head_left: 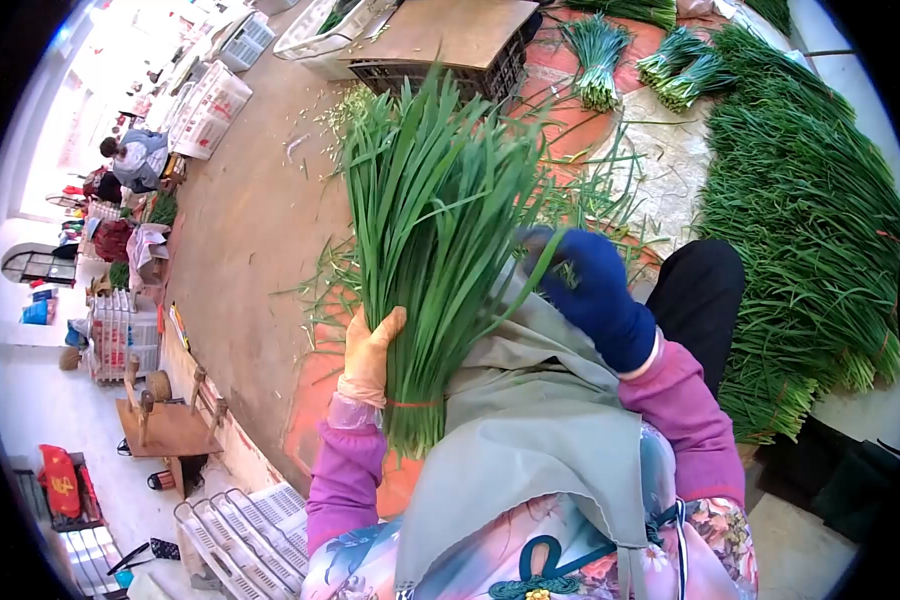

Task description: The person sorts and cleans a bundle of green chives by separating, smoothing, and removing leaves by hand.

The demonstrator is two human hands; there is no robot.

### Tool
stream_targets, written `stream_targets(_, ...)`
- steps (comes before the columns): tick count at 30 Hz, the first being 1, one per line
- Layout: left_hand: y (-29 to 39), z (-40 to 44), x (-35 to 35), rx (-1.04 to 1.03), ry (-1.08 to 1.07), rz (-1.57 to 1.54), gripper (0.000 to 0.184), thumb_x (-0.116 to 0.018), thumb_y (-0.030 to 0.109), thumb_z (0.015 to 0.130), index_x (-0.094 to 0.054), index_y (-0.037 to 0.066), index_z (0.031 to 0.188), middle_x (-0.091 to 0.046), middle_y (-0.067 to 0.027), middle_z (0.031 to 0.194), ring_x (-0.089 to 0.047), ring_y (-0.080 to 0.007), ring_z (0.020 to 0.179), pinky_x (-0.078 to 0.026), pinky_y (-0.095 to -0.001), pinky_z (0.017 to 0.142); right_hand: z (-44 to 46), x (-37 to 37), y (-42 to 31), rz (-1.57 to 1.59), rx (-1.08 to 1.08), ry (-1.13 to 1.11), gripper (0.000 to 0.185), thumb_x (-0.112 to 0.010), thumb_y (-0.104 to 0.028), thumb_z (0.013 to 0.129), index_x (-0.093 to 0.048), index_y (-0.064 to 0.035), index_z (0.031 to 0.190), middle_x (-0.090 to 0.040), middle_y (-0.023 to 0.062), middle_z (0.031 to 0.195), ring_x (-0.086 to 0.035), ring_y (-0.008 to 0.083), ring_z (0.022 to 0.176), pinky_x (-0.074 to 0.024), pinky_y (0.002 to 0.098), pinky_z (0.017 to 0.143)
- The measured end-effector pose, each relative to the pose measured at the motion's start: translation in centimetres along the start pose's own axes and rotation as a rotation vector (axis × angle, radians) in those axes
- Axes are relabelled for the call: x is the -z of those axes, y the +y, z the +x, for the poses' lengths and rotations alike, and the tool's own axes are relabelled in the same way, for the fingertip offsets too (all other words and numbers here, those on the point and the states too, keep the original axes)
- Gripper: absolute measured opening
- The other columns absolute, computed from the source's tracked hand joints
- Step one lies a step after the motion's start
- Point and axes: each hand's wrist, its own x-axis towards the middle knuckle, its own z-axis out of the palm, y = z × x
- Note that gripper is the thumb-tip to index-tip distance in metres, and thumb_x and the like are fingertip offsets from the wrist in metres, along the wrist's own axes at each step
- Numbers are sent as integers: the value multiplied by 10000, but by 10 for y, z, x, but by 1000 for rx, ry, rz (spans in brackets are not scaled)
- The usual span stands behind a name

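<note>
My left hand, in a pale thin glove, is wrapped round a large bunch of garlic chives. A red band circles the bunch near its pale cut ends, and the leaves fan upward. My right hand, in a dark blue glove, is at the right side of the bunch with its fingers bent. One long leaf crosses in front of those fingers, which are blurred; whether they grip it I cannot tell. Below the hands, a grey-green apron covers my lap.
A big heap of chives lies to the right. Smaller bundles rest on the red sheet ahead, among loose leaves. A board tops a black crate. White crates and a wooden stool stand left; a person is farther off.
</note>
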Motion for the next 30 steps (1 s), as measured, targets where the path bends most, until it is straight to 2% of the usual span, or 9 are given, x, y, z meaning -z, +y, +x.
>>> stream_targets(2,0,-3,-4,-23,41,-5,340,-543,108,825,-503,-13,1140,-605,-97,988,-612,-190,816,-523,-304,713,23,-7,-33,-34,114,-456,371,-642,-277,717,-582,-92,1033,-608,67,882,-576,226,833,-455,367,800)
stream_targets(4,-4,-1,0,-26,47,-88,319,-545,90,832,-504,-17,1129,-602,-87,985,-600,-174,818,-510,-288,722,22,-48,-41,-306,443,-534,607,-666,-351,646,-512,-91,1172,-560,80,1019,-538,235,940,-419,404,807)
stream_targets(9,-10,-6,4,-28,232,-264,328,-554,113,840,-500,-18,1136,-598,-97,996,-595,-189,840,-502,-302,749,-3,-68,-14,-273,237,-720,692,-691,-373,632,-445,-75,1206,-478,123,1118,-541,254,883,-450,411,734)
stream_targets(10,-14,-6,12,-33,225,-184,345,-526,169,859,-462,17,1162,-595,-136,1019,-612,-253,853,-527,-370,744,-9,-67,-16,-261,152,-806,675,-685,-373,643,-448,-69,1197,-478,133,1119,-547,266,856,-454,407,693)
stream_targets(11,-19,-8,16,-24,237,-183,345,-526,169,859,-462,17,1162,-595,-136,1019,-612,-253,853,-527,-370,744,-15,-67,-18,-253,66,-893,658,-679,-374,655,-451,-64,1189,-479,143,1121,-553,277,829,-459,403,652)
stream_targets(16,-10,-16,7,81,304,-241,359,-529,193,855,-459,24,1164,-600,-136,1003,-619,-250,840,-534,-368,743,-29,-65,-19,-244,24,-884,641,-667,-376,673,-450,-57,1184,-484,149,1131,-561,287,820,-464,395,625)
stream_targets(24,-8,-20,-7,-19,258,-233,325,-526,203,871,-502,-2,1121,-606,-122,990,-609,-215,835,-519,-327,723,-19,-50,-17,-248,138,-753,640,-670,-343,676,-444,-83,1216,-487,118,1175,-539,278,915,-443,387,715)
stream_targets(29,-20,-19,-9,-133,218,-207,270,-542,165,873,-554,-15,1074,-620,-71,965,-601,-155,812,-493,-267,729,27,-62,-34,-277,382,-428,629,-691,-323,650,-474,-104,1197,-488,90,1152,-481,270,1033,-394,473,839)
stream_targets(30,-31,-16,-2,-168,208,-190,277,-536,199,877,-540,38,1101,-605,-64,995,-599,-182,834,-506,-306,699,30,-67,-34,-365,354,-451,629,-690,-360,646,-488,-79,1170,-494,102,1113,-471,264,1031,-366,513,864)
